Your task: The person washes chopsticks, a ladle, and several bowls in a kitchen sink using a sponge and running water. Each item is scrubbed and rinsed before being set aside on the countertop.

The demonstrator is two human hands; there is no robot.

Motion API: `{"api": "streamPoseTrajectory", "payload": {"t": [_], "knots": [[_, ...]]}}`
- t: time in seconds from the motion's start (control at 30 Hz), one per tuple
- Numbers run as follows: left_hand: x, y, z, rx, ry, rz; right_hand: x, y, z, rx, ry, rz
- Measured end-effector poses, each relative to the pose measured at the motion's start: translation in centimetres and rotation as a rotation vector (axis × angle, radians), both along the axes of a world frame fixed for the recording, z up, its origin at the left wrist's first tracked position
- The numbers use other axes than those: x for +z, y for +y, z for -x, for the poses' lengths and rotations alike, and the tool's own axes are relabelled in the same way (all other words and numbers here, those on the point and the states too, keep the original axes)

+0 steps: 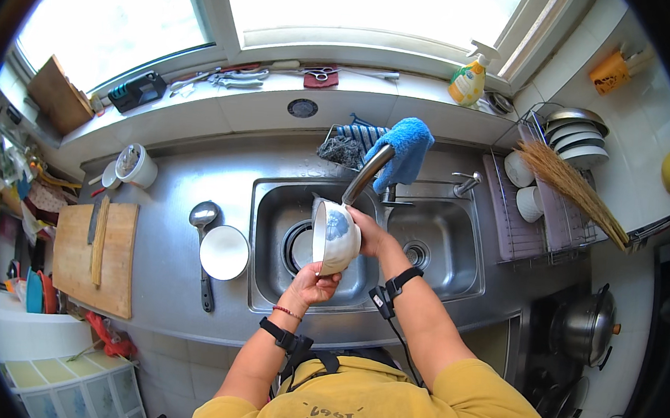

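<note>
Tilted on its side over the left sink basin [268, 286] is a white bowl with a blue flower pattern [338, 241]. My left hand [312, 286] grips its near rim, and my right hand [368, 232] holds the far side near the base. The curved metal faucet [368, 173] ends right above the bowl, and water appears to splash at the bowl's upper edge. A blue cloth [406, 150] is draped over the faucet. Down in the basin, partly hidden behind the bowl, lies a round dish or strainer [296, 247].
Left of the sink are a white bowl [224, 252], a ladle [204, 216] and a wooden cutting board [75, 261]. The right basin [447, 263] adjoins. A dish rack [503, 221] holds cups, with stacked bowls [578, 144] and a straw brush [575, 194] beyond. A spray bottle [468, 81] stands on the sill.
</note>
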State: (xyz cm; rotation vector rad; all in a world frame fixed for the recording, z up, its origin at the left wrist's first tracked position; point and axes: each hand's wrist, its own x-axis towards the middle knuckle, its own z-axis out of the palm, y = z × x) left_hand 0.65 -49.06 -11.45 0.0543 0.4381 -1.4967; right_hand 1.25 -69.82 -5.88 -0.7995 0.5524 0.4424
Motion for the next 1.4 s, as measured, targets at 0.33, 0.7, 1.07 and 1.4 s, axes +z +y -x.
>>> {"api": "streamPoseTrajectory", "payload": {"t": [0.33, 0.7, 1.07, 1.4], "knots": [[0.3, -3.4, -1.7, 0.319, -0.359, -0.432, -4.3, 4.2, 4.0, -0.547, -0.158, -0.103], [-0.5, -3.9, -2.8, 0.336, -0.031, -0.259, -1.0, 6.7, 3.8, -0.477, -0.568, 1.043], [0.1, -0.9, -1.4, 0.089, -0.170, -0.087, -0.2, 1.8, -0.9, -0.331, -0.138, -0.004], [-0.6, -1.3, -2.6, 0.201, -0.049, -0.089, -1.3, 4.2, 1.5, -0.441, -0.255, 0.235]]}}
